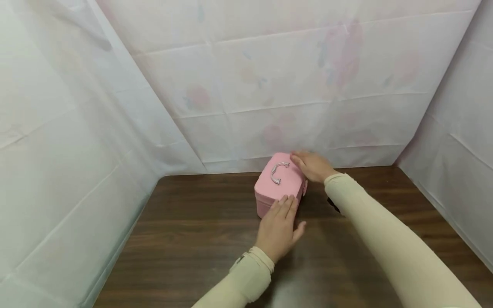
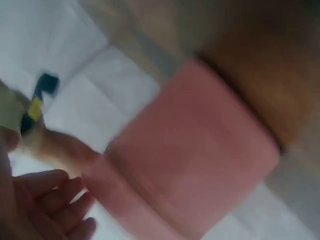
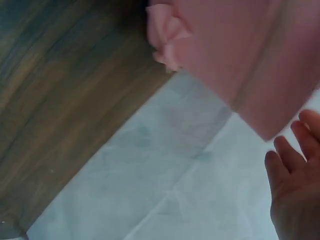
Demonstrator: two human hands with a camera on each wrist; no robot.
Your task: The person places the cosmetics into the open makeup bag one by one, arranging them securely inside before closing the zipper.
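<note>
A small pink leatherette case (image 1: 278,182) with a curved silver metal handle (image 1: 278,171) sits at the far middle of the dark wooden desk (image 1: 192,239), near the white sheeted backdrop (image 1: 292,85). The left hand (image 1: 279,229), at the case's 6 o'clock, lays straight, spread fingers on its near edge. The right hand (image 1: 313,166), at 2 o'clock, rests flat on the lid, fingers relaxed, its grip pinching nothing.

Long cream sleeves (image 1: 389,244) with ribbed cuffs, bare hands, a dark wrist strap.
</note>
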